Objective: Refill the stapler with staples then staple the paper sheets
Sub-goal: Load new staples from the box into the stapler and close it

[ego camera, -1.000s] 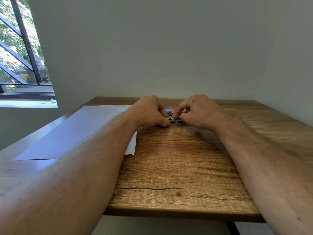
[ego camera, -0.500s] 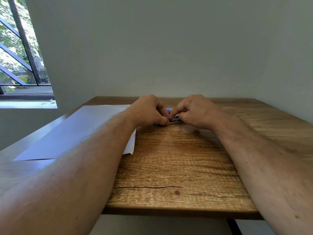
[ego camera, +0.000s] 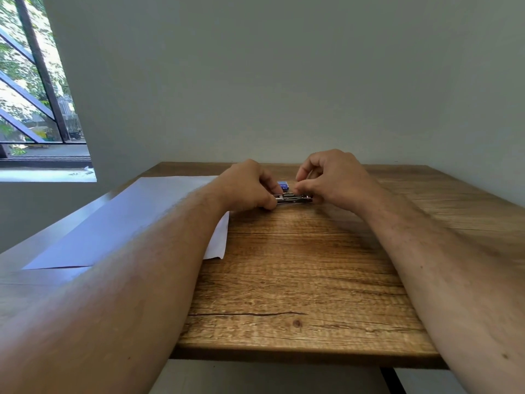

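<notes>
Head view: both forearms reach forward over a wooden table (ego camera: 298, 280) toward its far side, where the 2 hands meet. The left hand (ego camera: 245, 184) is curled, its thumb and fingers gripping the left end of a small metal stapler (ego camera: 294, 199) that lies low on the table surface between the hands. The right hand (ego camera: 332, 177) has its fingers bent down over the stapler's right part, fingertips pinched together just above the metal; whether they hold a strip of staples is too small to tell. A small blue box (ego camera: 283, 184) sits just behind the stapler, partly hidden by the fingers. White paper sheets (ego camera: 136, 220) lie flat on the left part of the table, under the left forearm, their near right corner showing just beside the arm. A plain wall rises behind the table, and a window (ego camera: 31, 89) with dark bars is at the far left
</notes>
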